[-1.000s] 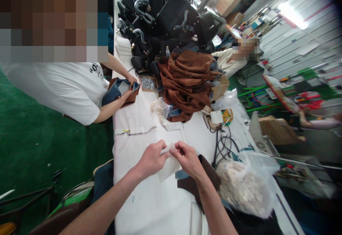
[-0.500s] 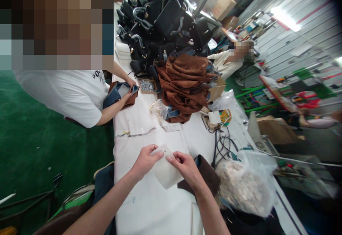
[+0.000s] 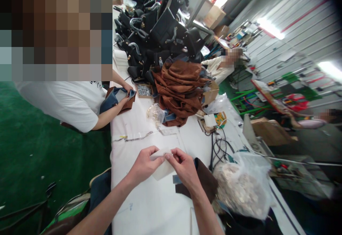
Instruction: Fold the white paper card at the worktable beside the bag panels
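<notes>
The left hand [image 3: 144, 164] and right hand [image 3: 184, 168] pinch 1 white, possibly plastic, sheet [image 3: 161, 166] above the table [image 3: 149, 206], fingertips pressed together.

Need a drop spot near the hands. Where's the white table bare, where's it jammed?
Bare: the strip of white table below the left hand and right hand, which pinch a white piece; also the patch between the clear strip and the hands. Crowded: right side, with brown piece, cables, plastic bag; far end under brown bags.
</notes>
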Available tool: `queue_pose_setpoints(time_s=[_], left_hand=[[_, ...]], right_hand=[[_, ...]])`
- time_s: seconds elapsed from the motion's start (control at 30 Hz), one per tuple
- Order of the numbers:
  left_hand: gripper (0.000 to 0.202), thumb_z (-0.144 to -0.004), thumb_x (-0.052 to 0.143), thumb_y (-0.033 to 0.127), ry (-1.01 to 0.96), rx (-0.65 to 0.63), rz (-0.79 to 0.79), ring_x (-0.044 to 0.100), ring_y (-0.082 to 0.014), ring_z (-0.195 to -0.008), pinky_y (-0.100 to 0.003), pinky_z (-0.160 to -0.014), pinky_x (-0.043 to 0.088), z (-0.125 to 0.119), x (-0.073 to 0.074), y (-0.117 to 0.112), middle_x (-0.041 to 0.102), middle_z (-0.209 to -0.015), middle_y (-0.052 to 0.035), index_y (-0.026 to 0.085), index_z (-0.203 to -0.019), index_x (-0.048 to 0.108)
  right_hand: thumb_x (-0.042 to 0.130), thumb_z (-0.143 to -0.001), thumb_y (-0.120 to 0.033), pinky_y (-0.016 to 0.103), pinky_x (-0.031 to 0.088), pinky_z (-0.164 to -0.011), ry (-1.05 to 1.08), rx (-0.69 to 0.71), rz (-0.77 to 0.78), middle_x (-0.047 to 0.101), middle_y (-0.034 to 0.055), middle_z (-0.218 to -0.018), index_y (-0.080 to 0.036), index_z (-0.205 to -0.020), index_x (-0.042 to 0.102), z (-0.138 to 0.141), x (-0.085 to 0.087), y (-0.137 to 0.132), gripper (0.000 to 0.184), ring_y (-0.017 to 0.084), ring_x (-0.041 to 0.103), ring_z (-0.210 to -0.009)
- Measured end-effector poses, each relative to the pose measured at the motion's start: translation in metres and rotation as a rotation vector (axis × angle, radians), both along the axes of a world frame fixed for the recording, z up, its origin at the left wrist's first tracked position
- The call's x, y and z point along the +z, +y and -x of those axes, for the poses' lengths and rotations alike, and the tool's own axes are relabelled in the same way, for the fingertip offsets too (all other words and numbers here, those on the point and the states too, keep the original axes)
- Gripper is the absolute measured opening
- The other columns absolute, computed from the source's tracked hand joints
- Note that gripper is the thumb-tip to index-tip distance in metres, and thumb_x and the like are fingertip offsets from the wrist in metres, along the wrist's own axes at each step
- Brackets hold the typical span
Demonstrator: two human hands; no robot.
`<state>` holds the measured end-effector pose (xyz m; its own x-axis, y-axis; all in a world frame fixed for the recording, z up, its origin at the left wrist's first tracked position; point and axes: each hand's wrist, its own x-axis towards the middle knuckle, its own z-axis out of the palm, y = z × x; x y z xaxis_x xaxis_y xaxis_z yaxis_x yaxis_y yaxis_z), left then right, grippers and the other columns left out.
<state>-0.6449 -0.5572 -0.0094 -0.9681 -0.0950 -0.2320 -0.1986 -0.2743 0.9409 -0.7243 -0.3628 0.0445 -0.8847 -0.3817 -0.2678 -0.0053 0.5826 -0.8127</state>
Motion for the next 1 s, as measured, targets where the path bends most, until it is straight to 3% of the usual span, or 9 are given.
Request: queue_pose_setpoints(time_s=[0.13,0.3,0.5,0.63,0.83,1.0], left_hand=[[0.01,-0.092,0.076,0.027,0.03,-0.012,0.073,0.065,-0.0163,-0.089,-0.027,-0.079,0.048,-0.008,0.01,-0.001,0.074,-0.093,0.0023,0.019,-0.097,0.073],[0.015,-0.098,0.079,0.031,-0.005,0.099,0.16,0.059,-0.0132,-0.079,-0.028,-0.072,0.044,-0.019,0.014,-0.005,0.069,-0.083,0.0049,0.02,-0.091,0.072],[0.009,-0.109,0.07,0.02,0.393,0.271,0.314,0.069,-0.0138,-0.094,-0.029,-0.089,0.054,-0.019,0.02,0.0,0.074,-0.098,0.0015,0.023,-0.103,0.075],[0.016,-0.107,0.069,0.008,0.571,0.317,0.366,0.072,-0.0146,-0.101,-0.031,-0.093,0.058,-0.015,0.025,-0.002,0.076,-0.104,-0.0007,0.023,-0.107,0.072],[0.019,-0.102,0.075,0.004,0.707,0.309,0.624,0.071,-0.0183,-0.107,-0.039,-0.096,0.053,-0.022,0.046,-0.017,0.077,-0.113,-0.0042,0.019,-0.109,0.065],[0.023,-0.098,0.074,-0.004,0.86,0.348,0.77,0.069,-0.0199,-0.106,-0.041,-0.094,0.052,-0.031,0.051,-0.025,0.079,-0.116,-0.0087,0.013,-0.113,0.067]], right_hand=[[0.078,-0.104,-0.054,0.032,0.034,-0.069,0.172,0.1,-0.001,0.048,-0.0026,-0.077,-0.019,-0.091,0.072,-0.001,0.009,-0.006,0.038,0.015,0.044,-0.073],[0.077,-0.108,-0.038,0.032,0.036,-0.068,0.341,0.199,0.028,0.051,-0.0027,-0.078,-0.021,-0.092,0.074,-0.003,0.018,-0.01,0.024,0.014,0.047,-0.073],[0.075,-0.109,-0.023,0.029,0.041,-0.068,0.566,0.174,0.088,0.052,-0.0027,-0.082,-0.023,-0.106,0.078,-0.013,0.022,-0.016,0.004,0.012,0.051,-0.074],[0.074,-0.106,-0.011,0.026,0.044,-0.066,0.737,0.175,0.108,0.055,-0.0017,-0.085,-0.021,-0.111,0.077,-0.02,0.027,-0.021,0.012,0.01,0.052,-0.073],[0.072,-0.096,0.008,0.028,0.047,-0.066,1.028,0.275,0.113,0.062,0.0038,-0.09,-0.013,-0.122,0.077,-0.029,0.041,-0.025,0.034,0.013,0.057,-0.079],[0.073,-0.09,0.011,0.034,0.053,-0.075,1.178,0.365,0.06,0.064,0.0056,-0.086,-0.009,-0.123,0.076,-0.035,0.055,-0.028,0.038,0.018,0.06,-0.084]])
